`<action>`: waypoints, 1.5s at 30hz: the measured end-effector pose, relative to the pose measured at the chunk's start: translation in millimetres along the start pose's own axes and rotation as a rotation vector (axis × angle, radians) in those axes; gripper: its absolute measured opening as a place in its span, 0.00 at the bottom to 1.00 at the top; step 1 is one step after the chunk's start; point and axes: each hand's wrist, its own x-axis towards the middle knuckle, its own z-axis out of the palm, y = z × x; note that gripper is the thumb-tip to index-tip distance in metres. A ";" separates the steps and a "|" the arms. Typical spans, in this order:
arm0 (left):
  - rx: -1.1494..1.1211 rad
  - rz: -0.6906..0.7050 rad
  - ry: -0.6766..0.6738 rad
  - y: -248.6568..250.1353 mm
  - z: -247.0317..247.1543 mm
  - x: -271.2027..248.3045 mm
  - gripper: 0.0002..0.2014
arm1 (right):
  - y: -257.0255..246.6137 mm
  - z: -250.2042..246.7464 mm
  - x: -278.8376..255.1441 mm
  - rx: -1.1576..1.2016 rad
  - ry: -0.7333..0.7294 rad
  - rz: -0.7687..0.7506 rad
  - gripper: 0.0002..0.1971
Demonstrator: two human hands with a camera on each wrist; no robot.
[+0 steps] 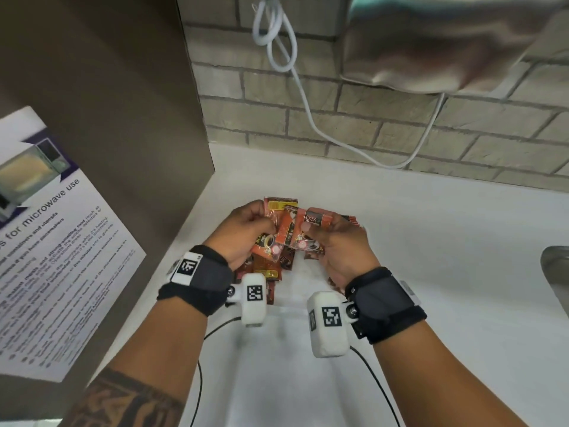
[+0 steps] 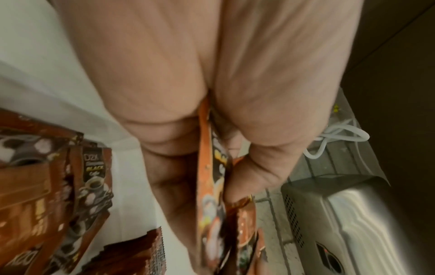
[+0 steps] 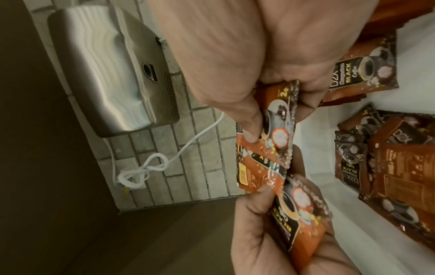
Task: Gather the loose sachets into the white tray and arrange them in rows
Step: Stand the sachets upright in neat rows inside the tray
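Both hands are raised over the white counter, holding orange-brown coffee sachets. My left hand (image 1: 264, 223) grips a small fan of sachets (image 1: 286, 234); the left wrist view shows one orange sachet (image 2: 207, 186) edge-on between the curled fingers. My right hand (image 1: 311, 231) pinches another sachet (image 1: 312, 218) between thumb and fingers, touching the left hand's bunch (image 3: 301, 214). The pinched sachet (image 3: 266, 134) faces the right wrist camera. More loose sachets (image 1: 268, 266) lie in a heap under the hands, at the far end of the white tray (image 1: 286, 349).
A steel wall unit (image 1: 446, 41) hangs on the brick wall, with a white cable (image 1: 308, 118) looping down. A brown cabinet side with a microwave notice (image 1: 55, 241) stands at the left. A metal sink edge (image 1: 554, 266) shows at the right.
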 end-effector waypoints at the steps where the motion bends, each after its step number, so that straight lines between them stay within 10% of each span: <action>1: -0.027 0.011 0.006 -2.9 0.9 -2.2 0.14 | 0.0 -0.2 -0.8 -0.014 -0.006 -0.019 0.12; 20: -0.075 0.035 0.009 -9.0 -11.1 -8.4 0.13 | -20.8 -23.1 -1.1 0.365 -0.115 0.071 0.15; 25: 0.012 0.078 0.044 -11.0 -7.9 -7.2 0.10 | -10.5 -23.4 3.1 0.200 -0.055 0.057 0.11; 33: 0.229 0.202 -0.078 -1.9 -3.1 -12.4 0.34 | -3.3 -24.5 3.7 -0.249 -0.075 -0.105 0.11; 45: 0.193 0.142 -0.047 -8.8 6.7 -16.0 0.13 | -25.2 -20.7 9.3 -0.665 -0.039 -0.310 0.10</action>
